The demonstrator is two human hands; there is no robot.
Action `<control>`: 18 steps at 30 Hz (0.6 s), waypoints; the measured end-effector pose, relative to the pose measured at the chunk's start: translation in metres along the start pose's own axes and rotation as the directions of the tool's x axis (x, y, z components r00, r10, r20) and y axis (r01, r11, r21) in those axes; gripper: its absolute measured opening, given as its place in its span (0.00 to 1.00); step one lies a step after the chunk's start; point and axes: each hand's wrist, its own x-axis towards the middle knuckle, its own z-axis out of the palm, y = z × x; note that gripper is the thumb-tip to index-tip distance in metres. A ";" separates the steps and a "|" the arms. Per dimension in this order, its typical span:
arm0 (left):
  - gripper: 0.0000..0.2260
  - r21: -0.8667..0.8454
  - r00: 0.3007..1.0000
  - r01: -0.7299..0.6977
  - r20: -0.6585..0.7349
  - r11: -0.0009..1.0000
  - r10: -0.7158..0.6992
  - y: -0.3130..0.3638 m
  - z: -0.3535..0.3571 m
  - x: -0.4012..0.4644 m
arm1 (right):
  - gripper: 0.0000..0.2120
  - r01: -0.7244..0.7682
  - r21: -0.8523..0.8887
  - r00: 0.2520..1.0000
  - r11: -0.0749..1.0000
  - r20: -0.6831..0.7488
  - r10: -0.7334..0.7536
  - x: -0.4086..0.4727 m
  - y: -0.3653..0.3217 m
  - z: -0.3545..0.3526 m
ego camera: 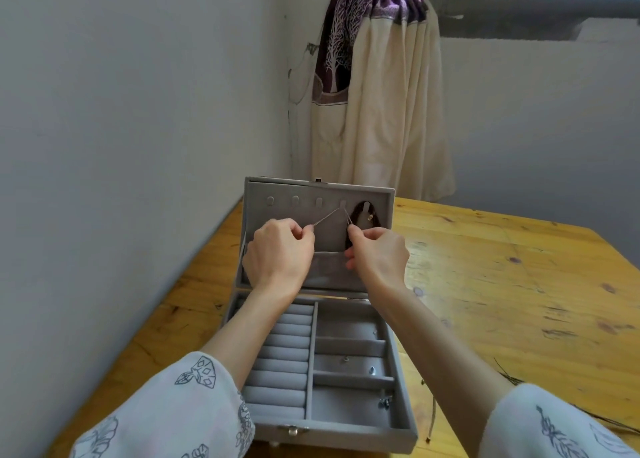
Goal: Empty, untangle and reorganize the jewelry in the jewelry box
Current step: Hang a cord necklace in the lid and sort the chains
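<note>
Both hands work at the upright lid of the grey jewelry box [322, 433] on the wooden table [502, 284]: the left hand [278, 251] pinches one end of a thin silver chain [329, 215], the right hand [377, 253] the other, its middle draped over a hook. A dark necklace [362, 215] already hangs on the far-right hook. Reorganizing looks well along — a few small pieces sit in the right compartments, while dark cords [519, 381] lie on the table. No writing is readable.
</note>
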 end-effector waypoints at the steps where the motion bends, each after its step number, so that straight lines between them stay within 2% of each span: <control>1: 0.13 0.013 0.999 -0.045 -0.010 0.999 0.045 -0.002 -0.001 0.000 | 0.17 0.012 0.008 1.000 1.000 0.000 -0.012 -0.002 0.001 0.000; 5: 0.13 0.088 0.988 -0.155 0.010 0.984 0.154 -0.006 -0.005 -0.002 | 0.10 0.092 0.026 0.995 0.995 0.032 -0.093 -0.007 0.001 -0.001; 7: 0.13 0.112 0.989 -0.145 0.049 0.983 0.140 -0.009 -0.006 -0.004 | 0.09 0.129 0.016 0.989 0.992 0.071 -0.129 -0.010 0.001 -0.002; 11: 0.12 0.122 0.991 -0.113 0.089 0.986 0.102 -0.011 -0.009 -0.007 | 0.13 0.212 0.005 0.968 0.977 0.139 -0.211 -0.013 0.003 -0.005; 15: 0.10 0.146 0.985 -0.095 0.157 0.985 0.072 -0.010 -0.013 -0.003 | 0.05 0.258 0.012 0.955 0.966 0.147 -0.257 -0.013 0.000 -0.004; 18: 0.10 0.152 0.976 -0.100 0.208 0.983 0.067 -0.010 -0.017 -0.003 | 0.03 0.362 -0.129 0.928 0.923 0.149 -0.342 -0.016 -0.002 -0.002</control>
